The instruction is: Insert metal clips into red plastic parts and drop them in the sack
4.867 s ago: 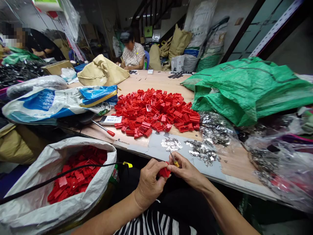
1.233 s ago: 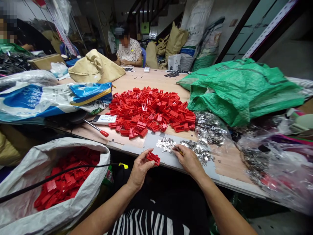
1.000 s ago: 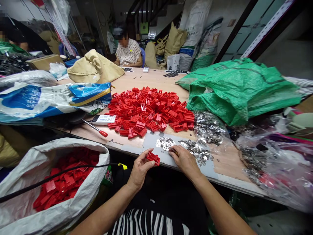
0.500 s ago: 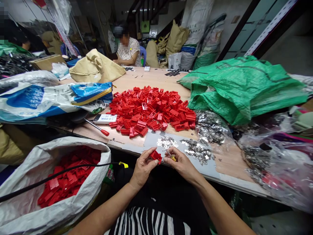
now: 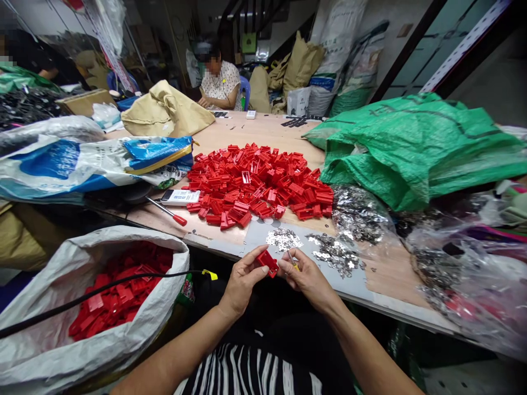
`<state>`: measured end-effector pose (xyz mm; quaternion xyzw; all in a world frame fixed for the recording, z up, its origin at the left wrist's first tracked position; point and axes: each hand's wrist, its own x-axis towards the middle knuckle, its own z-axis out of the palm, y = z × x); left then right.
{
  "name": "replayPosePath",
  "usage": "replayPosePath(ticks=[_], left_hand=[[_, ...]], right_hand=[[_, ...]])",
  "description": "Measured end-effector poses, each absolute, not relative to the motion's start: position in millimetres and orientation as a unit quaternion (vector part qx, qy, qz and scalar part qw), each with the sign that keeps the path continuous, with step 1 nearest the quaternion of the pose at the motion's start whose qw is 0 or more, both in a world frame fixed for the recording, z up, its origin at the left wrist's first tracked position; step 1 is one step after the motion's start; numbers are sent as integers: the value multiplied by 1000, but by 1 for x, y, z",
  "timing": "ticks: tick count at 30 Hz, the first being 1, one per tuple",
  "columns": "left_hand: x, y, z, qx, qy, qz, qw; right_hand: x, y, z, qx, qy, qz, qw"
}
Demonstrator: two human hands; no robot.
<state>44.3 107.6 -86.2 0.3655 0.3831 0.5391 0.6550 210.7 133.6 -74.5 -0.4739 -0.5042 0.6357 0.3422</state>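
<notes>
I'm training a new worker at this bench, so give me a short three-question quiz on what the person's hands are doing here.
1. What does the left hand hold? A) a red plastic part B) a roll of tape C) a pair of scissors
2. True or false: the white woven sack at the lower left holds silver metal pieces.
3. Fill in the gap: the right hand holds a small tool with a ____ handle.

Key: 1 A; 2 false, the sack holds red plastic parts; 3 yellow.
</notes>
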Motion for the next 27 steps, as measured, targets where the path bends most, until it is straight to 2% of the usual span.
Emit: replayPosePath(ticks=[8, 11, 14, 18, 27], left_hand=[[47, 112, -83, 290, 351, 557, 694], [45, 118, -93, 363, 388, 557, 638], [39, 127, -104, 493, 457, 532, 514], [33, 140, -113, 627, 507, 459, 373], [27, 153, -119, 692, 456, 416, 375]], right_hand=[[219, 131, -76, -477, -559, 587, 339], [222, 133, -79, -512, -640, 474, 323], [223, 135, -83, -513, -731, 343, 292], [222, 139, -91, -511, -783, 269, 232], [220, 143, -96, -481, -802, 273, 226]])
